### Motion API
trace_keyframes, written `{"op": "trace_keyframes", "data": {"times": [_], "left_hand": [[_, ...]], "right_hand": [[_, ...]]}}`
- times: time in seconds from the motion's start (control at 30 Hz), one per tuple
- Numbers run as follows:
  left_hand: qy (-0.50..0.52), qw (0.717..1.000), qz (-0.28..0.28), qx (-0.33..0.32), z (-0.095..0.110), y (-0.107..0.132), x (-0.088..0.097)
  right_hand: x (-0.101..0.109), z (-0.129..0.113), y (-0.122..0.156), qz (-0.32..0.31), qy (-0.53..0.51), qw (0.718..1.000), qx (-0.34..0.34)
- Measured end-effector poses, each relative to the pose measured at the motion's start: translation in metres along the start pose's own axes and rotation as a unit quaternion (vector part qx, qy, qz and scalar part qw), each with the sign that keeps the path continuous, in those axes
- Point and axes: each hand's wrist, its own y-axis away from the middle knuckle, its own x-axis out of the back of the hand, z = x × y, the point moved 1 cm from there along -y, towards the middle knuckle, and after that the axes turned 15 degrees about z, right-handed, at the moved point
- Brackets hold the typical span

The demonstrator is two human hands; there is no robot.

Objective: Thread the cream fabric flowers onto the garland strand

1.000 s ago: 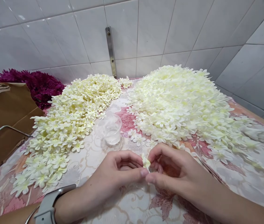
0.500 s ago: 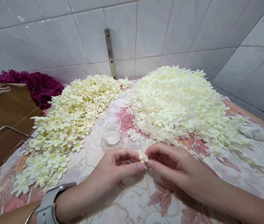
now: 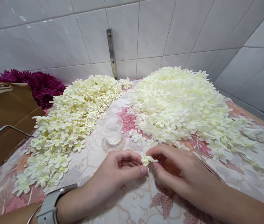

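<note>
A small cream fabric flower (image 3: pixel 147 160) is pinched between the fingertips of both hands, just above the flowered tablecloth (image 3: pixel 127 205). My left hand (image 3: pixel 115 175) curls round it from the left, thumb and forefinger closed; a grey watch (image 3: pixel 50 205) is on that wrist. My right hand (image 3: pixel 178 172) grips it from the right, fingers bent. A clear plastic cup (image 3: pixel 110 129) stands just beyond the hands. A long pile of cream flowers (image 3: pixel 71 121) lies to the left and a bigger heap (image 3: pixel 183 102) to the right.
A brown cardboard box (image 3: pixel 3 115) with a metal rod (image 3: pixel 5 129) sits at the left edge. Purple flowers (image 3: pixel 37 85) lie behind it. White tiled walls (image 3: pixel 146 31) close in the back and right, with a metal bracket (image 3: pixel 112 53).
The flower between my fingers has been turned and spread a little, petals now sticking out to the right. Both hands stay in nearly the same place.
</note>
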Motion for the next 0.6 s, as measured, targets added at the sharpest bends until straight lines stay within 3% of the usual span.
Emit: {"op": "trace_keyframes", "data": {"times": [0.4, 0.6], "left_hand": [[0.001, 0.999, 0.034, 0.021, -0.003, -0.004, 0.002], [-0.038, 0.998, 0.042, 0.024, -0.006, -0.007, 0.008]], "right_hand": [[0.02, 0.015, -0.013, 0.075, 0.033, 0.987, -0.135], [0.031, 0.017, -0.019, 0.14, 0.084, 0.981, -0.101]]}}
